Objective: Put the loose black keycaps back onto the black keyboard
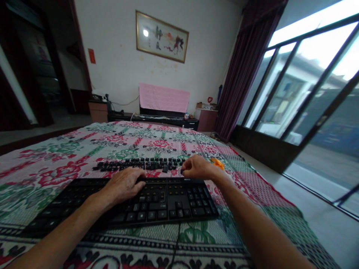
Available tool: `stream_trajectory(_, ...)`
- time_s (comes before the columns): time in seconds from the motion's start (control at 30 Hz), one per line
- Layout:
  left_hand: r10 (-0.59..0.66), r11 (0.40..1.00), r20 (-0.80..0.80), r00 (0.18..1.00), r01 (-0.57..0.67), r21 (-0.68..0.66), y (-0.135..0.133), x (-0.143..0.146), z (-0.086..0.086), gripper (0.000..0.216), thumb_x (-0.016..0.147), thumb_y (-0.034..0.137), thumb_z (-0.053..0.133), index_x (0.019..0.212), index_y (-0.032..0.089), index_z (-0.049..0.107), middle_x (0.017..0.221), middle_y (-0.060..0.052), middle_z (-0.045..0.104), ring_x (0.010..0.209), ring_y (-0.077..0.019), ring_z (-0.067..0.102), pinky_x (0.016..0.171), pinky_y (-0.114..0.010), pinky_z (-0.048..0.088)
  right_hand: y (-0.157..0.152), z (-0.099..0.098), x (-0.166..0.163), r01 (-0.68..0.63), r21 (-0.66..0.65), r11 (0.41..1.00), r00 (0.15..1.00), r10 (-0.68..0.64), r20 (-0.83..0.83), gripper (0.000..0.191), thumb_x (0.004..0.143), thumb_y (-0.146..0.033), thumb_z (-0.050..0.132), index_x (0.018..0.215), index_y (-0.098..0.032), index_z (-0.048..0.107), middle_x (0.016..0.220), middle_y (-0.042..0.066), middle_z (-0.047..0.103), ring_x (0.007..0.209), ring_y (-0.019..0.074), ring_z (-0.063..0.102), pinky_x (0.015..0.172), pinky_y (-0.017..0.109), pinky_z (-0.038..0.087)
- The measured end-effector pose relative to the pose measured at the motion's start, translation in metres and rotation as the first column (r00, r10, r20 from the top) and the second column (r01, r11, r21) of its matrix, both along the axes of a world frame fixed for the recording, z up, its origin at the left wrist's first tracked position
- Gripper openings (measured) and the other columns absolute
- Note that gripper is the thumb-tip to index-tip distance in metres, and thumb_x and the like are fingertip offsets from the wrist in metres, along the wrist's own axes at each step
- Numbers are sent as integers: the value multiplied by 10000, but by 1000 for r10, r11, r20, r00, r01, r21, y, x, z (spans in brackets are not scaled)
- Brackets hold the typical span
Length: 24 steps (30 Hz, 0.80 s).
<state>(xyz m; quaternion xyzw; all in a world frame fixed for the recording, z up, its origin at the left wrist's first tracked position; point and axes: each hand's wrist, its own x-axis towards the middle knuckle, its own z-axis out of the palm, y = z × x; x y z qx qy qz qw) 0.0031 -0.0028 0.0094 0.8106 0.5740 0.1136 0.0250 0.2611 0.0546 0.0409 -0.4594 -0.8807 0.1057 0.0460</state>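
A black keyboard (175, 201) lies on the patterned bedspread, with keycaps on its number pad and lower rows and bare spots along its upper rows. My left hand (125, 185) rests on its upper middle, thumb apart from the fingers; the fingertips are partly hidden. Beyond the keyboard's far edge, my right hand (195, 167) pinches a small dark keycap (183, 172). Loose black keycaps (151, 164) lie in rows on the cloth just past the keyboard, close to both hands.
An orange object (218, 163) lies right of my right wrist. The floral bedspread (157, 144) spreads under everything. Farther off stand a low cabinet (191, 124) and a pink cloth (164, 98) over a dark panel. Glass doors (303, 82) are on the right.
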Motion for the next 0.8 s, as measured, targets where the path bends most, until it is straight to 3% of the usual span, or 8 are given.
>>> stream_trajectory(0.07, 2, 1000, 2, 1000, -2, -2, 0, 0, 1, 214, 702, 320, 425, 857, 231, 544, 833, -16, 566, 806, -162, 494, 712, -266, 352, -15, 4, 7, -79, -125, 989, 995, 71, -70, 246, 640, -264, 459, 771, -156, 637, 650, -11, 597, 530, 69, 478, 448, 155, 315)
stream_trajectory(0.17, -3, 1000, 6, 1000, 3, -2, -1, 1, 1, 209, 702, 323, 425, 846, 233, 546, 819, -12, 568, 794, -161, 495, 705, -265, 353, -30, 4, 8, -86, -203, 975, 995, 73, -72, 262, 609, -252, 492, 816, -173, 631, 671, -14, 607, 557, 74, 498, 475, 157, 335)
stream_trajectory(0.8, -4, 1000, 8, 1000, 4, 2, -1, 0, 1, 235, 701, 331, 419, 865, 229, 553, 824, -23, 566, 805, -168, 493, 721, -275, 355, -34, 2, 1, -126, -212, 969, 992, 119, -45, 268, 617, -222, 476, 821, -166, 640, 664, -18, 608, 541, 69, 485, 481, 161, 336)
